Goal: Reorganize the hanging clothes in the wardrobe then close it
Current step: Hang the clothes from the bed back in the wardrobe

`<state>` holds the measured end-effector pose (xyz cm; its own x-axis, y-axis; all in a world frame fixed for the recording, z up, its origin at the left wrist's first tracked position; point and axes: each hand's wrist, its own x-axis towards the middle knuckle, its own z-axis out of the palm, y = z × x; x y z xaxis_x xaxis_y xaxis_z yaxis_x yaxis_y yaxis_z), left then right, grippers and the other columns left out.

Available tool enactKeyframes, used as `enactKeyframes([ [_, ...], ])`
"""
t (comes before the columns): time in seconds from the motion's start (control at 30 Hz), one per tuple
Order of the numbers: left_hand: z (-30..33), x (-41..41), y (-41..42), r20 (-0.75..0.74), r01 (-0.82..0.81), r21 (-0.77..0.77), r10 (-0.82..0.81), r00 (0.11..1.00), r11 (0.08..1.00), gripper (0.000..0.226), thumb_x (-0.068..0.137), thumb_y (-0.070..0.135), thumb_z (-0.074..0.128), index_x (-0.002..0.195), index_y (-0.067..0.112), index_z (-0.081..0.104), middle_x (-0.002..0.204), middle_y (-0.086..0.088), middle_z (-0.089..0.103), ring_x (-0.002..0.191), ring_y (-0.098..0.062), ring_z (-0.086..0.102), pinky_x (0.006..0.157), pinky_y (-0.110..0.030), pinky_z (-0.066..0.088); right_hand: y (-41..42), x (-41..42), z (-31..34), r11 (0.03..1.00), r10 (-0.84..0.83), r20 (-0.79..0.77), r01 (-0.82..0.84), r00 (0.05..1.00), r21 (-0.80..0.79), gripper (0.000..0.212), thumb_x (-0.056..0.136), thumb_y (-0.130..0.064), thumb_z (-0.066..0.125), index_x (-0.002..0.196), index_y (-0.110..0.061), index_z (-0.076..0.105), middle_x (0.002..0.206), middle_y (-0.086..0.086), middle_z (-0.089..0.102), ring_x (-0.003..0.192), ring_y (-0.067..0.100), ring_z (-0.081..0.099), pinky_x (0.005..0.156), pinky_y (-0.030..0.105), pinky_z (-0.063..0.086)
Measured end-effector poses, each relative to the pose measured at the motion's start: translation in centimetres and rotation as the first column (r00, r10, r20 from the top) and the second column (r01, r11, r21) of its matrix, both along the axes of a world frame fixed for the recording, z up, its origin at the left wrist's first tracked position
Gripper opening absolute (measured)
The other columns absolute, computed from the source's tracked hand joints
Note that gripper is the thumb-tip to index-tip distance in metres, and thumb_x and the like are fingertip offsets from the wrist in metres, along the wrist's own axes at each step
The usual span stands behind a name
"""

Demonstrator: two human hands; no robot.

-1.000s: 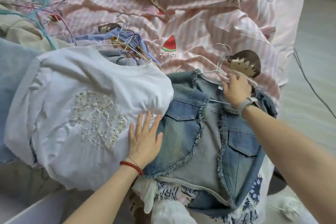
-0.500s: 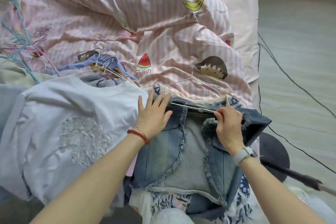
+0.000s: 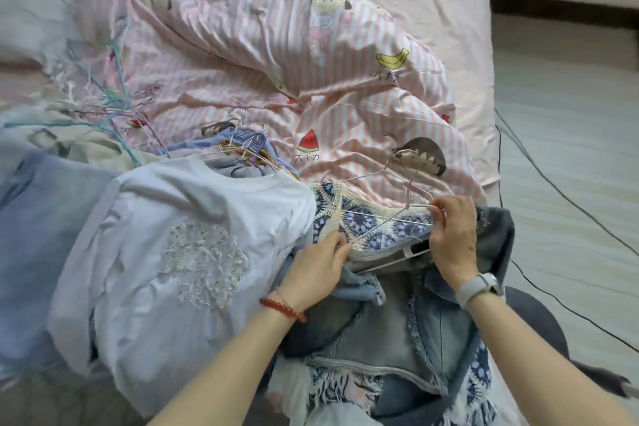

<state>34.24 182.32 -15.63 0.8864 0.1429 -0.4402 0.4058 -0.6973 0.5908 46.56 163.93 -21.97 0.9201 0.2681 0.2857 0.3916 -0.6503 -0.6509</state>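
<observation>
Head view, looking down onto bed with pink striped cartoon-print duvet. Both hands working at neckline of blue-and-cream crochet top, lying on bed just beside collar of white embroidered T-shirt and partly under faded fringed denim vest. Left hand pinching lower end of thin white wire hanger; right hand pinching its other end near shoulder of top. Both grips clenched on wire, not released.

Judging step in hand: seating or freeing hanger in crochet top. Doing well likely meaning easing one wire arm at a time through neck opening, keeping open crochet loops from snagging, holding denim fringe away from wire.

Counting: two hands; one red bead bracelet, left wrist; one grey wristwatch, right wrist. Two white hangers seemingly overlapping here, exact count uncertain. Bunch of metal hanger hooks above T-shirt, too tangled to count. Wardrobe not in view.
</observation>
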Motion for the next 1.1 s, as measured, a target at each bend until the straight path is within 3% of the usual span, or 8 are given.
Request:
enactKeyframes([
  [0.2, 4.5, -8.9, 4.8, -0.019, -0.305, -0.044, 0.304, 0.952, 0.951, 0.022, 0.097, 0.03, 0.043, 0.097, 0.019, 0.062, 0.085, 0.005, 0.061, 0.078, -0.009, 0.053, 0.062, -0.022, 0.032, 7.9, -5.2, 2.4, 0.977, 0.21, 0.119, -0.212, 0.97, 0.011, 0.007, 0.09, -0.019, 0.042, 0.095, -0.016, 0.046, 0.085, 0.015, 0.058, 0.085, 0.021, 0.043, 0.084, 0.044, 0.036],
  [0.37, 7.6, -18.4, 7.3, 0.078, -0.529, -0.025, 0.529, 0.845, 0.848, 0.03, 0.096, 0.028, 0.046, 0.067, 0.028, 0.05, 0.058, 0.012, 0.046, 0.056, -0.005, 0.043, 0.052, -0.018, 0.028, 14.8, -11.8, 5.6, 0.918, 0.384, 0.156, -0.394, 0.91, 0.041, 0.01, 0.089, -0.017, 0.04, 0.093, -0.015, 0.049, 0.086, 0.015, 0.06, 0.085, 0.021, 0.043, 0.079, 0.034, 0.028],
  [0.5, 8.5, -29.0, 9.2, 0.149, -0.744, 0.016, 0.734, 0.663, 0.668, 0.02, 0.096, 0.022, 0.046, 0.09, 0.019, 0.065, 0.078, 0.014, 0.059, 0.079, -0.009, 0.055, 0.069, -0.022, 0.039, 19.9, -20.0, 8.0, 0.795, 0.599, 0.15, -0.607, 0.786, 0.005, 0.025, 0.088, -0.022, 0.042, 0.087, -0.006, 0.061, 0.087, 0.011, 0.062, 0.085, 0.019, 0.044, 0.075, 0.027, 0.024],
  [0.6, 8.6, -37.9, 9.1, 0.247, -0.892, 0.045, 0.86, 0.446, 0.45, 0.017, 0.094, 0.019, 0.05, 0.092, 0.019, 0.067, 0.083, 0.013, 0.064, 0.081, -0.012, 0.06, 0.066, -0.021, 0.04, 23.1, -26.7, 9.9, 0.623, 0.776, 0.163, -0.781, 0.609, -0.049, 0.028, 0.089, -0.028, 0.043, 0.098, -0.009, 0.062, 0.1, 0.011, 0.06, 0.097, 0.021, 0.046, 0.089, 0.033, 0.027],
  [0.73, 8.7, -47.9, 7.1, 0.434, -0.962, 0.126, 0.859, 0.274, 0.243, 0.012, 0.091, 0.022, 0.057, 0.089, 0.017, 0.069, 0.074, 0.009, 0.067, 0.072, -0.009, 0.056, 0.053, -0.01, 0.036, 25.7, -34.0, 11.9, 0.359, 0.928, 0.171, -0.915, 0.33, -0.183, 0.044, 0.096, -0.04, 0.028, 0.115, -0.012, 0.056, 0.117, 0.009, 0.057, 0.115, 0.019, 0.042, 0.108, 0.044, 0.015],
  [0.87, 8.7, -56.5, 5.1, 0.584, -0.991, 0.127, 0.804, 0.109, 0.042, 0.019, 0.085, 0.026, 0.056, 0.079, 0.014, 0.069, 0.07, 0.003, 0.07, 0.074, -0.013, 0.057, 0.055, -0.017, 0.035, 28.1, -41.4, 13.6, 0.252, 0.967, 0.122, -0.915, 0.224, -0.316, 0.05, 0.092, -0.039, 0.023, 0.106, -0.012, 0.063, 0.104, 0.005, 0.067, 0.102, 0.022, 0.057, 0.101, 0.042, 0.024],
  [1.0, 9.6, -66.0, 1.2, 0.662, -0.962, 0.173, 0.748, -0.045, -0.212, 0.014, 0.081, 0.018, 0.06, 0.077, 0.009, 0.069, 0.071, -0.001, 0.071, 0.066, -0.015, 0.059, 0.062, -0.022, 0.038, 30.1, -49.2, 14.1, -0.117, 0.987, -0.146, -0.941, -0.074, -0.319, 0.068, 0.083, -0.057, 0.01, 0.103, -0.015, 0.061, 0.1, 0.008, 0.067, 0.098, 0.028, 0.061, 0.083, 0.034, 0.038],
  [1.1, 10.4, -73.0, -2.4, 0.695, -0.892, 0.201, 0.7, -0.161, -0.404, 0.018, 0.085, 0.02, 0.057, 0.078, 0.007, 0.067, 0.069, -0.007, 0.068, 0.06, -0.027, 0.062, 0.062, -0.031, 0.044, 30.9, -55.1, 13.7, -0.357, 0.932, -0.179, -0.879, -0.314, -0.318, 0.079, 0.079, -0.075, 0.009, 0.099, -0.016, 0.057, 0.094, 0.002, 0.062, 0.091, 0.023, 0.059, 0.076, 0.037, 0.046],
])
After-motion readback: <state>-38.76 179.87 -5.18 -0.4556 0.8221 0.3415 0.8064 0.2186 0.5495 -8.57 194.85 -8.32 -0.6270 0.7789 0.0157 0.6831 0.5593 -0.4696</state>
